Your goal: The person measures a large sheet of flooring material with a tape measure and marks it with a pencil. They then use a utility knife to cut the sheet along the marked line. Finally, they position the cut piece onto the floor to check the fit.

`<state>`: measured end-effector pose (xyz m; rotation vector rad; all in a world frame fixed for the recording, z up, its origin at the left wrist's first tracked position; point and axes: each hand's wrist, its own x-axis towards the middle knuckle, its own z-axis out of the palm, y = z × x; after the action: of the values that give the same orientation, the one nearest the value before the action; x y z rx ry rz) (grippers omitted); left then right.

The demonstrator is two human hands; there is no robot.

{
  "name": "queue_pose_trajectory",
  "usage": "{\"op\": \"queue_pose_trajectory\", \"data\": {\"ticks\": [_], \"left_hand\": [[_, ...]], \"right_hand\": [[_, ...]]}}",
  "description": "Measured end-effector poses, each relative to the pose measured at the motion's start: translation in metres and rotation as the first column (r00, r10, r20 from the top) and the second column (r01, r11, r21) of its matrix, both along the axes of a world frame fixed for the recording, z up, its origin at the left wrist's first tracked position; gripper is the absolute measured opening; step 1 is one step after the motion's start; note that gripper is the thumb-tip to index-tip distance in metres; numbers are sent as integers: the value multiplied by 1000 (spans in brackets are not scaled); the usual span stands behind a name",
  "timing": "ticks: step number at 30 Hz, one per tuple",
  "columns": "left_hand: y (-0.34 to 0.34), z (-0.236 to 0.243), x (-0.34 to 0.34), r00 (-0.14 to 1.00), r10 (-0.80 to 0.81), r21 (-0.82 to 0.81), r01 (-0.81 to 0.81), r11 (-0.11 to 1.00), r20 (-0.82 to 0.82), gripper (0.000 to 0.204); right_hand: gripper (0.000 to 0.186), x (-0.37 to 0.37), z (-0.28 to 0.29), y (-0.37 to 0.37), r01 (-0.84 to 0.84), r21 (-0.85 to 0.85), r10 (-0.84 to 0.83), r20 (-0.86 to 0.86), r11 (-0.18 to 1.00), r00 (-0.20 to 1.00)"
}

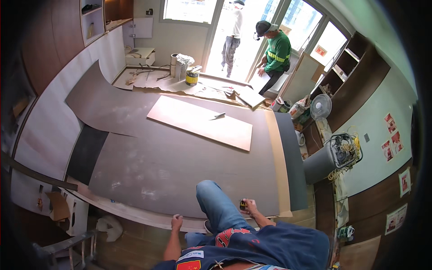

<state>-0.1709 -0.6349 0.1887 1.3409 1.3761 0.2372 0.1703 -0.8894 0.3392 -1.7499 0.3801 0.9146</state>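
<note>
My right hand (252, 208) is closed around a small black and yellow tape measure (243, 204), just above the near edge of a large grey-brown sheet (180, 166). The sheet lies flat over a low platform, and its far left end curls up against the wall. My left hand (177, 222) is closed near the platform's front edge; anything in its fingers is too small to make out. My bent knee (211, 191) reaches over the sheet between both hands. Farther off, a pale rectangular board (198, 121) rests on the sheet, with a dark-handled knife-like tool (218, 115) on top.
Dark sheets (290, 157) show at the right edge. A grey bin (319, 164) with coiled cords and a white fan (321, 106) stand at right. Behind are a yellow-black can (192, 76) and a person in green (275, 54). A ladder (67, 245) is near left.
</note>
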Motion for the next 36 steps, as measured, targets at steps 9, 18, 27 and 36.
{"op": "queue_pose_trajectory", "data": {"ticks": [9,18,27,36], "left_hand": [[-1,-32,-74,994,104,10,-104,995,-41,39],[-34,-26,-137,977,213,-282,-199,938,22,28],[-39,15,-67,959,275,-409,-223,885,74,28],[-26,11,-56,936,313,-396,-230,889,160,11]], "right_hand": [[43,-1,47,94,151,663,44,-268,733,962],[40,8,129,199,-84,904,433,-119,420,893],[34,-45,110,214,-75,857,415,-169,509,894],[40,-40,103,216,-126,814,347,-97,568,933]]}}
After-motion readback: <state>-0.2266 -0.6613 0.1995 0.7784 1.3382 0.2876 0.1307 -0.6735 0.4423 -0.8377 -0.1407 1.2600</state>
